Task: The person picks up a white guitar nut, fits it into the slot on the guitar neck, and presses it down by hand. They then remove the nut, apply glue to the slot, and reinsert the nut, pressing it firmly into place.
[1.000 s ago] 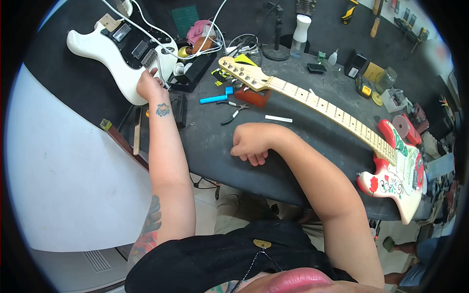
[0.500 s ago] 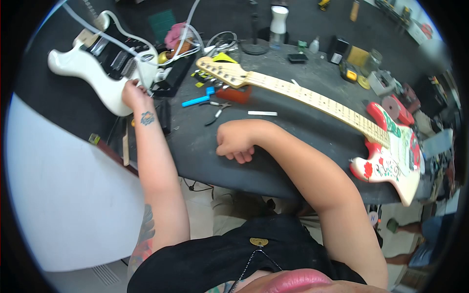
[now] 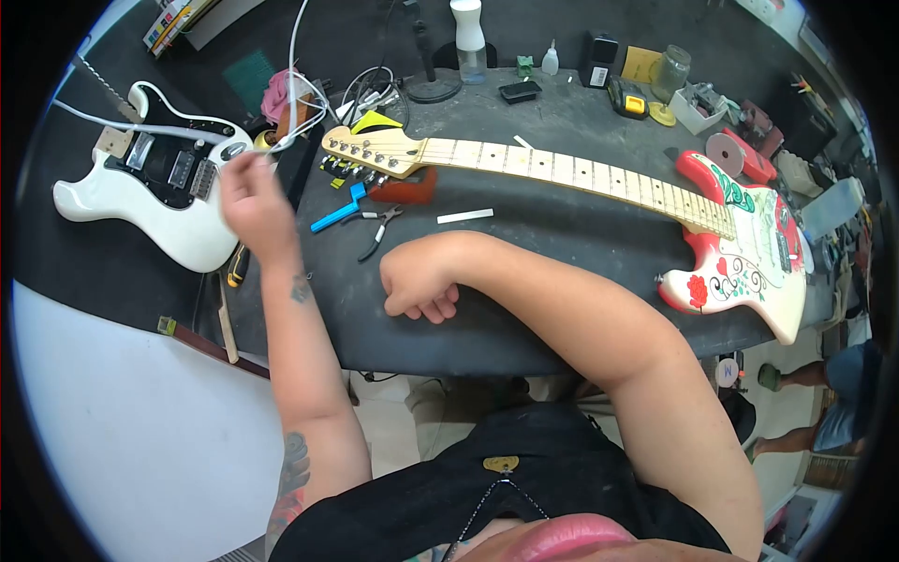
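Note:
My left hand (image 3: 255, 204) is raised beside the right edge of a white guitar body (image 3: 173, 220), its fingers curled; whether they hold anything is too blurred to tell. My right hand (image 3: 419, 279) rests loosely curled on the dark table, with nothing visible in it. A red, white and floral guitar (image 3: 740, 272) lies at the right, its maple neck (image 3: 562, 170) reaching left over a reddish-brown block (image 3: 405, 187). Between the neck and my right hand are pliers (image 3: 380, 230), a blue tool (image 3: 338, 208) and a white strip (image 3: 465, 215).
White cables (image 3: 298, 117) loop behind my left hand. At the back stand a spray bottle (image 3: 470, 42), a glass jar (image 3: 670, 73) and a yellow-black tape measure (image 3: 628, 99). A person's legs (image 3: 838, 389) show at the far right. A wooden stick (image 3: 227, 323) lies left.
My left hand has lifted away from the white guitar's edge. The view has shifted, and my right hand keeps its curled pose on the table.

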`<state>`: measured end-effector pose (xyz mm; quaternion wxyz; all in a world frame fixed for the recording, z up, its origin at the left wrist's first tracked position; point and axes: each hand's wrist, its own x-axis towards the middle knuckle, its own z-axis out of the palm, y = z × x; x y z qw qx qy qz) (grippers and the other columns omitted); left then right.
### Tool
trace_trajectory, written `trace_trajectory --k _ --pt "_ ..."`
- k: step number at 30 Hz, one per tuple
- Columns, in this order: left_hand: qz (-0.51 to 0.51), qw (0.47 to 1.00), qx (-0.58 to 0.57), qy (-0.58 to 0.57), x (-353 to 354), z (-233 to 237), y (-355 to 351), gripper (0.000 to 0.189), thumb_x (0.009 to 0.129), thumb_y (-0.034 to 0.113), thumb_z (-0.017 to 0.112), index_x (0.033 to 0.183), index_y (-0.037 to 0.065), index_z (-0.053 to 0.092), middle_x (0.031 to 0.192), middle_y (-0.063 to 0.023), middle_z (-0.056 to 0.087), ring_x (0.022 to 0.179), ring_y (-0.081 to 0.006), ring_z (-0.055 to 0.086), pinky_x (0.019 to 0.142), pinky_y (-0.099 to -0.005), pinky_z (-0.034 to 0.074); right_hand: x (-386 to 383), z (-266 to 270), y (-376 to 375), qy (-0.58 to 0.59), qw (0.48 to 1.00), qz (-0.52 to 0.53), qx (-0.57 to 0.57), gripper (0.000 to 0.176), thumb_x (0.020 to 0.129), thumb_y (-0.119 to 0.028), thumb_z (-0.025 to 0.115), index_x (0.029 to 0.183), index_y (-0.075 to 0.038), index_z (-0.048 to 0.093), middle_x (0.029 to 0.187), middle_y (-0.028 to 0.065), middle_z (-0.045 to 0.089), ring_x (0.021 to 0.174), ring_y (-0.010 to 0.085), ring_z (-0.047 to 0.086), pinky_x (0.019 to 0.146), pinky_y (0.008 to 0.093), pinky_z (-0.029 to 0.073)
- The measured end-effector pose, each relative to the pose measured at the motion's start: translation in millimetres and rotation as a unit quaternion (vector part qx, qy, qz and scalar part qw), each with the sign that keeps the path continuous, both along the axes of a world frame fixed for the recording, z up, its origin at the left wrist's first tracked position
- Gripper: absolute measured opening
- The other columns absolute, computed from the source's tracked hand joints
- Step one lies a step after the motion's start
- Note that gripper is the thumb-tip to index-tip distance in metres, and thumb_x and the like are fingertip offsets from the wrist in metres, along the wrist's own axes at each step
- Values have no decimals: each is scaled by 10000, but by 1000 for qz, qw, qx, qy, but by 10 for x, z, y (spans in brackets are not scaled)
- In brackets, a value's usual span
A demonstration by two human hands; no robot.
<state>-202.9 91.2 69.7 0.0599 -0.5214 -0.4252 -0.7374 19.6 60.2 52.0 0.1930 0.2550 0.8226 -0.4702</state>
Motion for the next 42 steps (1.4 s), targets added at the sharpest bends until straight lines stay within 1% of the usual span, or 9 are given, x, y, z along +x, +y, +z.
trace_trajectory --k 2,6,7,11,18,20,27,40,42 --pt "0 970 -95 226 359 -42 -159 57 1024 74 719 1031 26 749 850 -58 738 705 -125 667 654 -300 540 0 10 -4 11 1000 2 -6 385 987 -288 558 954 41 754 845 180 823 717 260 819 650 392 656" --pt "-121 928 -133 327 705 -272 -61 102 977 54 752 1066 8 770 931 -134 770 790 -235 732 738 -353 570 -21 -4 11 8 1000 4 -10 383 982 -290 567 950 44 751 832 180 819 703 258 815 643 394 656" --pt "-134 914 -122 364 749 -312 -27 117 948 33 764 1062 7 767 965 -152 749 825 -309 733 761 -397 579 -19 5 10 9 1000 3 -11 381 979 -292 574 947 44 750 826 180 818 695 257 813 640 395 656" --pt "-142 903 -149 378 781 -364 27 102 931 42 770 1031 21 766 1002 -146 712 965 -379 712 864 -474 560 -9 3 25 12 1000 1 -24 379 972 -297 591 943 46 748 813 179 814 678 255 808 633 398 654" --pt "-92 899 -143 403 830 -414 45 89 971 52 746 1057 30 746 1053 -145 667 978 -381 689 849 -482 546 -17 36 12 13 1000 5 -15 383 979 -297 591 942 50 749 822 179 816 697 255 812 642 389 655" --pt "-91 903 -166 385 842 -420 62 70 997 51 726 1060 23 732 1087 -151 654 1000 -380 679 862 -482 541 -21 44 15 -4 1000 8 -13 379 997 -293 600 1017 41 779 910 167 840 779 239 827 707 386 669" --pt "-103 914 -181 349 857 -390 48 94 999 50 736 1079 7 761 1072 -160 673 934 -364 696 833 -467 559 -8 -16 28 27 999 10 -14 380 994 -281 584 957 54 759 849 186 824 713 257 816 652 384 659" --pt "-125 908 -171 362 758 -290 -43 156 943 21 798 1098 16 782 1047 -107 684 797 -235 688 702 -352 563 10 4 40 22 999 15 -24 373 1002 -291 594 1019 39 766 897 166 837 756 237 822 687 378 666" --pt "-133 919 -167 331 775 -268 -70 177 945 8 790 1122 3 783 1014 -79 689 741 -155 628 710 -308 516 34 11 35 33 999 12 -27 379 1001 -281 581 997 57 751 862 182 826 728 254 820 667 385 666"
